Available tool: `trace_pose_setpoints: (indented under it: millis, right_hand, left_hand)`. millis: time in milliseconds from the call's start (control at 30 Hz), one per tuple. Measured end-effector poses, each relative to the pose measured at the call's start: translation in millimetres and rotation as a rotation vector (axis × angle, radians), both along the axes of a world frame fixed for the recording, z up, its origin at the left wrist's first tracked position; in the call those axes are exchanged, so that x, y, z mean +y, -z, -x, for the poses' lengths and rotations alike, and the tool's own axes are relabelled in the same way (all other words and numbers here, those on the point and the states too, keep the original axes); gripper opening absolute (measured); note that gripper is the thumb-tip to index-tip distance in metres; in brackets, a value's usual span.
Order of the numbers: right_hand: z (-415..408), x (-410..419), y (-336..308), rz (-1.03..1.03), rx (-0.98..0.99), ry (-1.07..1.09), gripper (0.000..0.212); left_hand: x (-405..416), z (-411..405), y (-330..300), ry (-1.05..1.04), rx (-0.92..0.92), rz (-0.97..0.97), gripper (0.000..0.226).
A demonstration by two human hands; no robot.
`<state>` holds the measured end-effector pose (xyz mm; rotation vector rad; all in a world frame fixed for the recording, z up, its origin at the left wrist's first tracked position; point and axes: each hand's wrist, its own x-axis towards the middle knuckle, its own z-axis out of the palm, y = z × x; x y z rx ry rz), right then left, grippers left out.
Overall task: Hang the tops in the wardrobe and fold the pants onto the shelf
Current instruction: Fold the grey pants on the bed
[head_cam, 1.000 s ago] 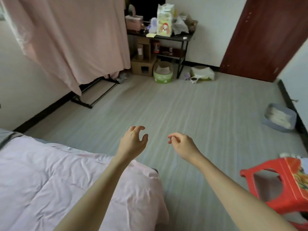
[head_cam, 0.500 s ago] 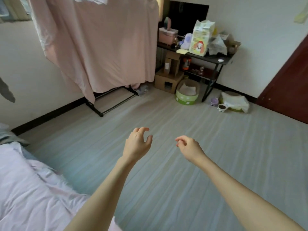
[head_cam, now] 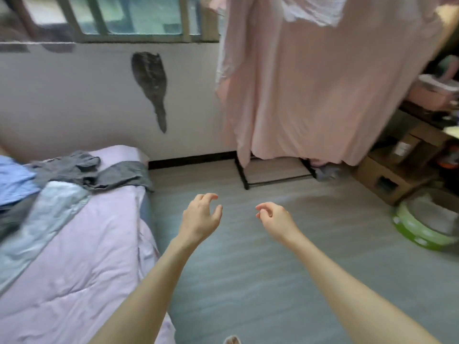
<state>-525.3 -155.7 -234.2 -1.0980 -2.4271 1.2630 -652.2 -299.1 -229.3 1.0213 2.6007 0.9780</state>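
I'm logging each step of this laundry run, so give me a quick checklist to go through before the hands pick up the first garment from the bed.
1. Left hand free: ok, fingers loosely curled, holding nothing.
2. Right hand free: ok, holding nothing.
3. Clothes in view: ok, a grey garment and a blue garment lie heaped on the bed.
4. Hands at the pile: not ok, both hover over the floor, apart from the clothes.
5. Top or pants: cannot tell, the heap is crumpled and blurred.
6. Wardrobe, hangers and shelf located: cannot tell, none in view; only a pink sheet on a rack.
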Motion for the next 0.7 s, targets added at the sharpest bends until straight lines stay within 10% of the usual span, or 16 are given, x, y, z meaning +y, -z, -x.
trace_pose_setpoints:
  millis: [700]
  right_hand:
    - [540, 57, 45, 0.082, -0.070, -0.783, 0.028]
  left_hand:
    - [-12, 398, 43, -0.807, -0.191, 0.085, 0.034]
